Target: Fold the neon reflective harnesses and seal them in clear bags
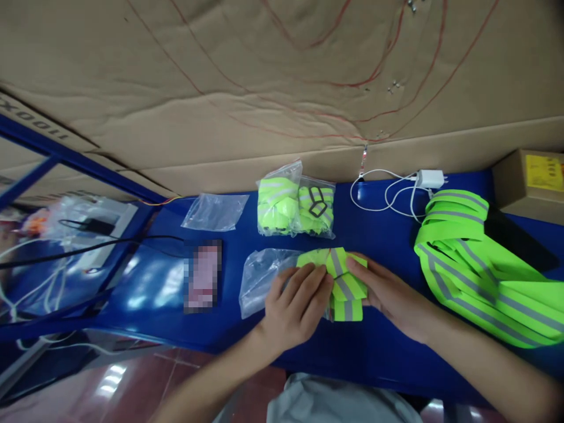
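Observation:
In front of me lies a folded neon-green reflective strap with grey stripes, its left end partly inside a clear zip bag. My left hand has its fingers curled over the bag's mouth, closed on the plastic around the strap. Gripping the strap's right end, my right hand has the thumb on top, while its other fingers are mostly hidden underneath. Behind the hands stand two filled bags of green straps, one showing a black buckle. An unfilled clear bag lies to their left.
A long pile of green reflective strap covers the right side of the blue table. A white charger with its cable and a cardboard box sit behind. A blurred-out phone-like item is at left, near a black cable.

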A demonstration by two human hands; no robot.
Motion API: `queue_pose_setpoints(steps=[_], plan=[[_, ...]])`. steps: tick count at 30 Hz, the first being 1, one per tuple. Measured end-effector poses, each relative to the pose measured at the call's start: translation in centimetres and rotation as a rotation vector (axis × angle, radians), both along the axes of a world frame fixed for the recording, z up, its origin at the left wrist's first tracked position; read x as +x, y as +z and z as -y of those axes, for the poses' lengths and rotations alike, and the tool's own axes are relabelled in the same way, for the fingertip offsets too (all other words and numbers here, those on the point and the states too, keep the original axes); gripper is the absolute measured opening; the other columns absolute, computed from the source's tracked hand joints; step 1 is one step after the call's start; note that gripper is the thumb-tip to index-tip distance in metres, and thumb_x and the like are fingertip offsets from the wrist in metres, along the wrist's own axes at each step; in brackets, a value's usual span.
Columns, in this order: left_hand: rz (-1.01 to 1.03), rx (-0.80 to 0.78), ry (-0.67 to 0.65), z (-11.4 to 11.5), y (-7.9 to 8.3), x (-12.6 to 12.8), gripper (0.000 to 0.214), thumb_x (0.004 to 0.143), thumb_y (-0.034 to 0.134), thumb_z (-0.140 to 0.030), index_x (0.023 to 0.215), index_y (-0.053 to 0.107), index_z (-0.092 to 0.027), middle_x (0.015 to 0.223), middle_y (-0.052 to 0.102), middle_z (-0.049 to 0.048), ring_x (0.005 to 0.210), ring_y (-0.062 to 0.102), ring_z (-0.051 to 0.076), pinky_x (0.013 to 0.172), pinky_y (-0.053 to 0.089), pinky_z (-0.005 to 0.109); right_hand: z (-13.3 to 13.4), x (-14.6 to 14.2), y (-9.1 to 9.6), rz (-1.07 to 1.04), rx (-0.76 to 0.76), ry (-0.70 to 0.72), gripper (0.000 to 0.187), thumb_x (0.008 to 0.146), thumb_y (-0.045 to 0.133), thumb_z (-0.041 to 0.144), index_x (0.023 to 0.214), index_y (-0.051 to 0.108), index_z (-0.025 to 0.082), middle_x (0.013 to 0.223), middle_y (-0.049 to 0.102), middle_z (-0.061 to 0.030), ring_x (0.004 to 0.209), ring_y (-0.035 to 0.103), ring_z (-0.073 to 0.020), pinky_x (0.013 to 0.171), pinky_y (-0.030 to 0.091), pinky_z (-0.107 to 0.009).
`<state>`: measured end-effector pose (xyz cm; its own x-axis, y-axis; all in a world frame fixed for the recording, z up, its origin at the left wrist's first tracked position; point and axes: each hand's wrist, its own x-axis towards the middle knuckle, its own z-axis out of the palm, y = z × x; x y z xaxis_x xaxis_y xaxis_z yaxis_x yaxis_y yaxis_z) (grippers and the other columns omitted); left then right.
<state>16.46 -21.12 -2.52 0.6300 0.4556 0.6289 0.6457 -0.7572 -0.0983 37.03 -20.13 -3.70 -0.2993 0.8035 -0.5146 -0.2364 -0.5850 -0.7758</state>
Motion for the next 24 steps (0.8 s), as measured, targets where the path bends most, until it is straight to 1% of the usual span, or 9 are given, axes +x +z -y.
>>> queue_pose_setpoints(steps=[2, 5, 7, 10, 15, 17, 18, 20, 24], plan=[[0.001, 0.015, 0.005, -0.1, -0.1, 0.8, 0.021, 0.098, 0.054, -0.009, 0.114, 0.066, -0.016, 0.108, 0.077, 0.0109, 0.105, 0.072, 0.025, 0.089, 0.054, 0.039, 0.3, -0.2, 0.3, -0.09, -0.098, -0.03, 0.053, 0.086, 0.072, 0.06, 0.125, 0.068, 0.025, 0.109, 0.077, -0.0087, 0.094, 0.075, -0.0285, 0.074, 0.064, -0.041], [-0.022, -0.105, 0.022, -0.1, -0.2, 1.5, 0.028, 0.095, 0.054, -0.005, 0.119, 0.062, -0.017, 0.113, 0.071, 0.0136, 0.111, 0.067, 0.028, 0.09, 0.054, 0.043, 0.3, -0.3, -0.3, -0.028, -0.075, -0.082, 0.042, 0.084, 0.075, 0.05, 0.117, 0.071, 0.024, 0.099, 0.077, -0.0049, 0.087, 0.075, -0.0251, 0.077, 0.063, -0.039], [-0.055, -0.311, -0.023, -0.1, 0.3, 1.0, 0.041, 0.095, 0.061, -0.012, 0.135, 0.055, -0.018, 0.122, 0.065, 0.0171, 0.117, 0.063, 0.032, 0.092, 0.056, 0.048, -0.1, -0.1, -1.2, 0.065, 0.025, -0.06, 0.038, 0.086, 0.073, 0.05, 0.112, 0.071, 0.023, 0.094, 0.076, -0.0034, 0.088, 0.073, -0.0245, 0.078, 0.061, -0.038], [-0.114, -0.667, -0.157, -0.6, 2.3, -0.8, 0.077, 0.089, 0.077, -0.039, 0.154, 0.038, -0.022, 0.137, 0.057, 0.0194, 0.13, 0.056, 0.034, 0.102, 0.055, 0.053, -1.0, 0.9, -1.8, 0.222, 0.268, -0.014, 0.038, 0.089, 0.069, 0.05, 0.114, 0.068, 0.021, 0.101, 0.075, -0.0028, 0.1, 0.07, -0.0248, 0.089, 0.057, -0.037], [-0.016, -0.758, -0.136, -4.4, 5.6, -2.6, 0.09, 0.085, 0.08, -0.047, 0.159, 0.032, -0.026, 0.15, 0.05, 0.0177, 0.142, 0.048, 0.034, 0.119, 0.042, 0.055, -1.2, 2.5, -0.4, 0.306, 0.517, 0.331, 0.044, 0.097, 0.062, 0.049, 0.134, 0.056, 0.024, 0.114, 0.072, -0.0042, 0.1, 0.069, -0.0232, 0.086, 0.056, -0.035], [-0.115, -0.946, -0.15, -6.3, 5.9, -2.1, 0.079, 0.082, 0.081, -0.052, 0.148, 0.048, -0.023, 0.145, 0.058, 0.0154, 0.133, 0.057, 0.033, 0.112, 0.047, 0.046, -0.9, 2.7, 0.3, 0.348, 0.576, 0.419, 0.048, 0.098, 0.062, 0.048, 0.139, 0.051, 0.026, 0.118, 0.071, -0.0046, 0.101, 0.069, -0.0228, 0.086, 0.056, -0.034], [-0.185, -1.065, -0.165, -7.1, 5.8, -1.8, 0.071, 0.079, 0.082, -0.057, 0.137, 0.059, -0.022, 0.13, 0.068, 0.012, 0.119, 0.066, 0.031, 0.101, 0.053, 0.041, -0.8, 2.7, 0.4, 0.374, 0.603, 0.427, 0.049, 0.099, 0.062, 0.047, 0.141, 0.049, 0.027, 0.121, 0.07, -0.0048, 0.104, 0.068, -0.0231, 0.088, 0.055, -0.034], [-0.249, -1.248, -0.121, -8.1, 5.3, -1.0, 0.06, 0.079, 0.08, -0.062, 0.121, 0.067, -0.02, 0.103, 0.076, 0.0049, 0.095, 0.072, 0.026, 0.08, 0.053, 0.031, -0.8, 2.5, 0.5, 0.43, 0.65, 0.376, 0.047, 0.1, 0.061, 0.045, 0.142, 0.049, 0.028, 0.13, 0.068, -0.0052, 0.115, 0.066, -0.0243, 0.096, 0.053, -0.036], [-0.053, -1.339, 0.037, -7.8, 3.4, 0.0, 0.057, 0.082, 0.079, -0.06, 0.121, 0.069, -0.019, 0.097, 0.076, 0.0011, 0.088, 0.071, 0.022, 0.07, 0.044, 0.026, -0.9, 2.0, 0.1, 0.507, 0.68, 0.218, 0.045, 0.101, 0.058, 0.047, 0.142, 0.051, 0.028, 0.136, 0.064, -0.0063, 0.123, 0.063, -0.0251, 0.105, 0.049, -0.04]])
